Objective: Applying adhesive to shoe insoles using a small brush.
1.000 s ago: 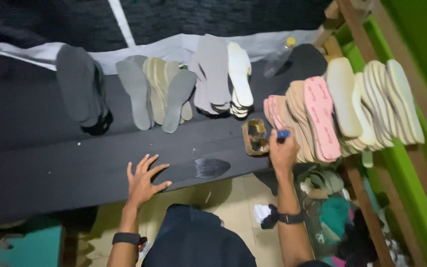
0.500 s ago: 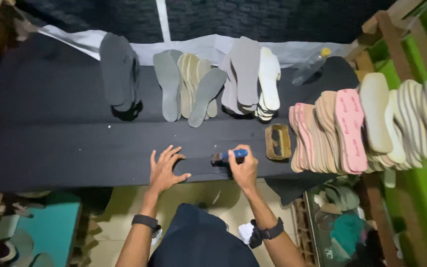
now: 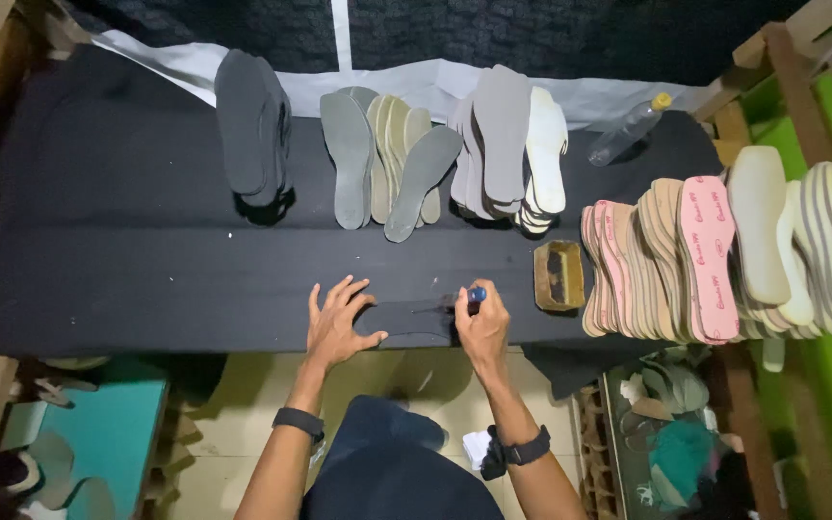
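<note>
A dark sole-shaped piece (image 3: 406, 323) is pinned flat at the near edge of the black surface (image 3: 127, 279) by the spread left hand (image 3: 336, 323); a blue-capped tool (image 3: 475, 298) is gripped in the closed right hand (image 3: 481, 332) at the piece's right end; should the pinning fingers lift, the piece could slide and the tool's line could wander; a slip toward the left fingers is also conceivable.

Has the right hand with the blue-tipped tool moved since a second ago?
Yes. The right hand was beside the small brown tin near the pink insoles; now it sits further left of the tin, close to the left hand.
</note>
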